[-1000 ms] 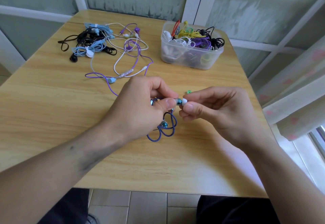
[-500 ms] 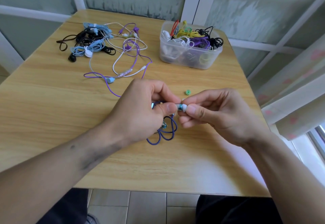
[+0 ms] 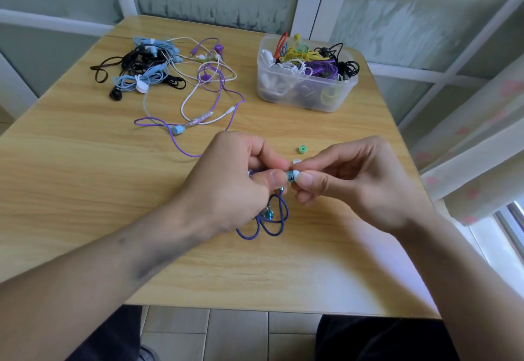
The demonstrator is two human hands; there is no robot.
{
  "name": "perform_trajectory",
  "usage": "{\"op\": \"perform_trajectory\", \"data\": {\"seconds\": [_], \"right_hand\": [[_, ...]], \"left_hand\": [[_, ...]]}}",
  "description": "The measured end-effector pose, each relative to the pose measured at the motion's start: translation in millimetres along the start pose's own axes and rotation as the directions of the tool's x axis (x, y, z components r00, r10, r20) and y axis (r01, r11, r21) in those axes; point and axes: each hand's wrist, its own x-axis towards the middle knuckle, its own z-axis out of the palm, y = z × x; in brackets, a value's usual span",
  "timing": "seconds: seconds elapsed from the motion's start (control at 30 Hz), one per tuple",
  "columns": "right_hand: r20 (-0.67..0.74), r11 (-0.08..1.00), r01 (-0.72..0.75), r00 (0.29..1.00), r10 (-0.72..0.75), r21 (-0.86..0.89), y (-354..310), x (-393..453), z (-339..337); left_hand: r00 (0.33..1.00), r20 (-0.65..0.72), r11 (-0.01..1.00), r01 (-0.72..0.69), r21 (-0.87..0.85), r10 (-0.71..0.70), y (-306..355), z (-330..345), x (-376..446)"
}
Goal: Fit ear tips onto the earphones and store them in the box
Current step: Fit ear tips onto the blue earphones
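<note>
White tip seated deeper on the teal earbud than a second ago.

Loose earphones [image 3: 170, 77] lie at the table's [image 3: 71, 190] far left corner. Left hand [image 3: 226, 190] pinches the teal earbud [image 3: 289, 176]; its purple cord [image 3: 272, 221] loops beneath, mid-table. Right hand [image 3: 360, 182] pinches the white ear tip [image 3: 295, 174], now pushed closer against the housing; possibly fully on, though fingers hide the joint. Green ear tip [image 3: 303, 149] waits just beyond. Box [image 3: 306, 96] stands at the far right edge.

Wooden table [image 3: 85, 190]: tangled earphones [image 3: 158, 74], clear box [image 3: 306, 82], green ear tip [image 3: 303, 149].
</note>
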Motion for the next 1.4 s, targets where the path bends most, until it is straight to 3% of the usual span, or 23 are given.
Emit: {"op": "perform_trajectory", "data": {"seconds": [0.1,0.17,0.3,0.4,0.47,0.53,0.67,0.8,0.97,1.07,1.13,1.2,1.3,1.4], "right_hand": [[-0.022,0.974,-0.111,0.993,0.117,0.200,3.3,1.5,5.2],[0.012,0.898,-0.231,0.970,0.244,0.374,3.8,2.4,9.3],[0.187,0.699,-0.471,0.875,0.446,0.537,0.8,2.7,15.2],[0.224,0.579,-0.534,0.824,0.521,0.616,-1.8,3.0,16.9],[0.191,0.606,-0.510,0.837,0.512,0.611,-3.0,1.5,16.8],[0.130,0.724,-0.438,0.888,0.441,0.533,-1.6,0.0,15.5],[-0.090,0.972,-0.139,0.983,0.157,0.187,6.3,-1.1,13.5],[-0.185,0.991,0.102,0.976,-0.116,-0.085,9.2,-2.0,17.8],[-0.207,0.957,0.152,0.957,-0.205,-0.246,7.2,-4.5,19.0],[-0.259,0.987,0.099,0.957,-0.129,-0.126,5.1,-2.6,22.2],[-0.258,0.999,0.040,0.965,-0.043,-0.015,3.5,-2.4,23.3],[-0.211,0.989,-0.061,0.973,0.088,0.135,2.7,-2.4,23.0],[-0.031,0.884,-0.269,0.953,0.303,0.383,-0.9,-2.4,21.0],[0.035,0.813,-0.384,0.911,0.411,0.438,-5.7,-1.8,16.1]], "left_hand": [[0.977,-0.104,0.966,-0.164,0.200,0.188,-3.8,1.1,1.1],[0.935,-0.133,0.911,-0.276,0.305,0.328,-3.3,-0.7,1.4],[0.838,-0.058,0.756,-0.457,0.469,0.542,-7.3,-2.6,-0.4],[0.777,0.013,0.648,-0.533,0.544,0.629,-9.5,-2.8,-1.6],[0.763,0.028,0.632,-0.555,0.541,0.646,-9.6,-4.1,-0.9],[0.763,0.014,0.640,-0.552,0.534,0.646,-10.8,-4.9,0.4],[0.796,-0.066,0.701,-0.486,0.522,0.601,-16.3,-4.6,4.2],[0.844,-0.127,0.789,-0.420,0.448,0.521,-17.1,-6.4,7.7],[0.906,-0.193,0.906,-0.315,0.283,0.375,-12.8,-4.4,7.6],[0.912,-0.195,0.917,-0.309,0.252,0.360,-13.0,-3.8,6.9],[0.885,-0.188,0.879,-0.356,0.316,0.426,-13.5,-4.6,5.8],[0.837,-0.159,0.802,-0.420,0.425,0.523,-15.3,-5.2,4.2],[0.754,-0.079,0.671,-0.525,0.523,0.652,-15.9,-4.9,0.8],[0.685,0.026,0.547,-0.603,0.581,0.728,-15.4,-4.3,-1.2]]}}
